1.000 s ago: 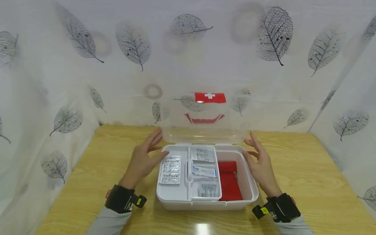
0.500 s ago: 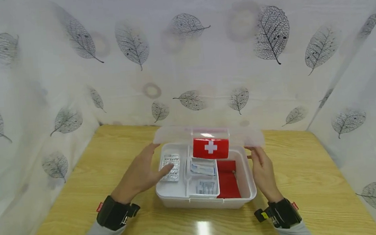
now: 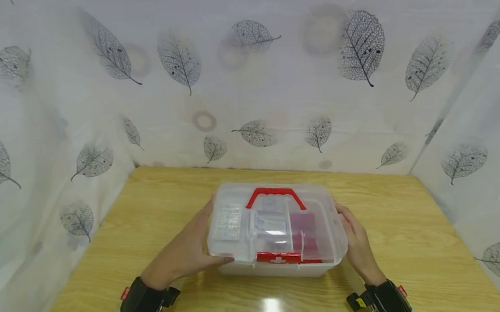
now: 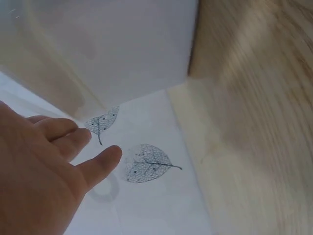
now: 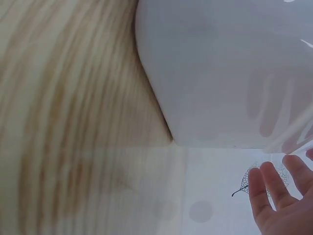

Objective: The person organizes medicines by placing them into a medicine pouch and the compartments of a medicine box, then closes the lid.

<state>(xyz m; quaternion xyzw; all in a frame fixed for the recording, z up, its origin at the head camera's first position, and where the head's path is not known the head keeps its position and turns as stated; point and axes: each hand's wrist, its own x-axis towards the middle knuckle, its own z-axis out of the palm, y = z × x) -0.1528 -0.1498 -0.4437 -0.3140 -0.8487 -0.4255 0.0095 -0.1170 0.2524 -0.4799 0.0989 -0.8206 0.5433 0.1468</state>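
A white first-aid box sits on the wooden table, its clear lid swung down over it. On the lid are a red handle and a red latch with a white cross at the front edge. My left hand spans the lid's left end, thumb at the front corner; its fingers are extended in the left wrist view. At the right end, my right hand touches the lid's side with loosely straight fingers. Through the lid show a blister pack and a red pouch.
The wooden table extends around the box on all sides. Behind and beside it hangs a white curtain printed with grey leaves. Each wrist carries a black strap with a small camera.
The lid has swung from standing upright at the back, forward and down over the box. Both hands followed it, the left hand coming forward along the left end and the right hand slightly forward.
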